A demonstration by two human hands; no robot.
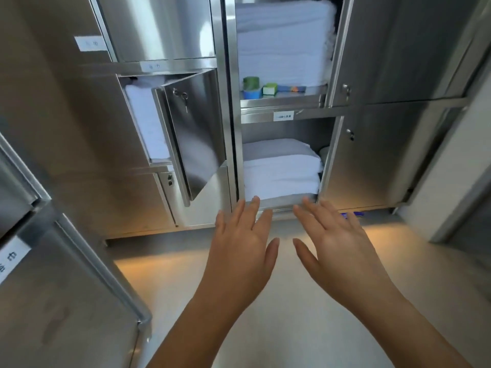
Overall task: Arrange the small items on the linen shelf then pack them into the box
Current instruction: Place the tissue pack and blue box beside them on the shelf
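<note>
- Left hand (240,244) and right hand (336,244) out in front, backs up, fingers spread flat, holding nothing.
- Side by side, thumbs close but not touching, fingertips near the lip of the lower compartment.
- Small items way up on the shelf (281,100), in front of the towel stack (283,41): green roll (251,82) sitting on a blue roll (251,94), green-and-white block (270,89) just beside, flat blue thing (292,88) with an orange bit further right.
- More folded towels (280,168) in the lower compartment.
- Left door (190,131) half open, key (184,96) hanging in its lock.
- Something blue (352,214) on the floor behind the right hand, too hidden to tell what.
</note>
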